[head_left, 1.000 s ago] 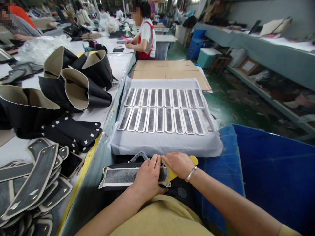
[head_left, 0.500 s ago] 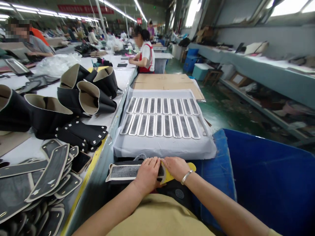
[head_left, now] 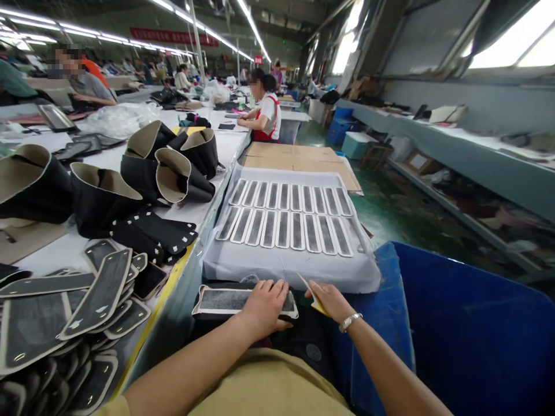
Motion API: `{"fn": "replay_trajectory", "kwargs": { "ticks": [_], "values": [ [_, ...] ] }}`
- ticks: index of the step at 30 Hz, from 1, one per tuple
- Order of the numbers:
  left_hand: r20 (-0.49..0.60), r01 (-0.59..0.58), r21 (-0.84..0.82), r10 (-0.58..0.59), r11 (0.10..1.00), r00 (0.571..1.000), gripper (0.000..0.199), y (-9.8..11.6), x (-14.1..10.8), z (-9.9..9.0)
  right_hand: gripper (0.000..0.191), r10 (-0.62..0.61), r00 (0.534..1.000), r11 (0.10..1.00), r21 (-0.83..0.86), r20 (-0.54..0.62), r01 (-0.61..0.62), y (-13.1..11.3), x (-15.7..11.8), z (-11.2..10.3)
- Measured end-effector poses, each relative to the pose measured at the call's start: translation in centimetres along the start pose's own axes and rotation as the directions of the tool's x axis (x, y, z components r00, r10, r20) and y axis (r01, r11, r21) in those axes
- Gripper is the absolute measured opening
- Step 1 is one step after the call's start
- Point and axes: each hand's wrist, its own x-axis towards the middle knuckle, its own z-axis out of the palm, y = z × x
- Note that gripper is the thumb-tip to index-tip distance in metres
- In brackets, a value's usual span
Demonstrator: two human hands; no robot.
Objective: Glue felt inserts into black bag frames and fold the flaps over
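Observation:
A black piece with a pale-edged grey panel [head_left: 223,300] lies lengthwise across my lap. My left hand [head_left: 264,306] rests over its right part, fingers on the top and thumb at the near edge. To the right, my right hand [head_left: 329,301] grips a thin yellow tool [head_left: 318,304], held tilted and apart from the piece. Just beyond both hands is a cloth-covered board [head_left: 277,271] bearing two rows of grey strips [head_left: 281,228] with white borders.
On the left table [head_left: 208,222] stand black open tubes [head_left: 102,193] above a pile of grey panels [head_left: 95,294]. A blue bin [head_left: 468,323] is at right. Cardboard [head_left: 299,156] lies beyond the board. A person [head_left: 266,115] in red straps works farther off.
My right hand has moved right with the yellow tool, away from my left hand and off the piece. The tool is now tilted up. The whole view has shifted slightly.

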Motion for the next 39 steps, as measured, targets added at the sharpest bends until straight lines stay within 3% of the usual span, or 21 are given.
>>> {"fn": "replay_trajectory", "kwargs": {
  "ticks": [6,9,12,14,16,17,19,21,24,29,36,39],
  "values": [
    [0.022,-0.018,0.052,0.017,0.998,1.000,0.089,0.3,-0.8,-0.9,0.049,-0.004,1.000,1.000,-0.027,-0.006,0.004,-1.5,1.3,0.7],
    [0.024,-0.016,-0.006,0.016,1.000,1.000,0.096,-1.6,-2.4,-1.7,0.050,-0.152,0.986,0.980,-0.118,0.067,0.159,-2.4,2.3,1.0],
    [0.020,0.165,-0.120,-0.164,0.979,0.986,0.098,-5.2,-5.6,-3.2,0.049,-0.238,0.955,0.921,-0.270,0.176,0.280,-4.0,3.5,1.6],
    [-0.014,0.343,-0.262,-0.359,0.902,0.933,0.091,-8.1,-8.2,-4.2,0.049,-0.239,0.947,0.870,-0.386,0.215,0.307,-5.7,4.2,2.3],
    [-0.023,0.448,-0.543,-0.545,0.711,0.838,0.077,-10.9,-10.5,-4.5,0.047,-0.273,0.929,0.779,-0.509,0.250,0.366,-7.8,4.9,3.2],
    [0.004,0.428,-0.713,-0.608,0.556,0.794,0.071,-12.0,-11.3,-4.3,0.045,-0.299,0.914,0.713,-0.572,0.275,0.405,-9.0,5.3,3.7],
    [0.073,0.296,-0.926,-0.659,0.234,0.749,0.066,-13.5,-12.1,-3.1,0.042,-0.348,0.876,0.571,-0.666,0.334,0.481,-11.1,6.0,5.0],
    [0.122,0.137,-0.990,-0.666,-0.031,0.735,0.069,-13.9,-11.9,-1.5,0.040,-0.380,0.844,0.474,-0.703,0.379,0.530,-12.9,6.6,6.4],
    [0.170,-0.001,-0.970,-0.683,-0.242,0.711,0.068,-13.2,-11.1,0.6,0.038,-0.402,0.825,0.432,-0.712,0.398,0.554,-14.5,7.3,8.5],
    [0.186,-0.003,-0.970,-0.747,-0.243,0.638,0.068,-11.8,-11.1,1.2,0.037,-0.389,0.820,0.442,-0.696,0.420,0.566,-15.9,7.7,10.6],
    [0.201,-0.034,-0.960,-0.767,-0.279,0.610,0.067,-11.1,-11.3,0.9,0.044,-0.385,0.790,0.440,-0.657,0.477,0.612,-18.3,8.2,12.7],
    [0.241,-0.052,-0.944,-0.791,-0.325,0.562,0.064,-11.0,-11.2,1.0,0.046,-0.390,0.775,0.423,-0.651,0.498,0.631,-19.0,8.5,14.0]
  ]
}}
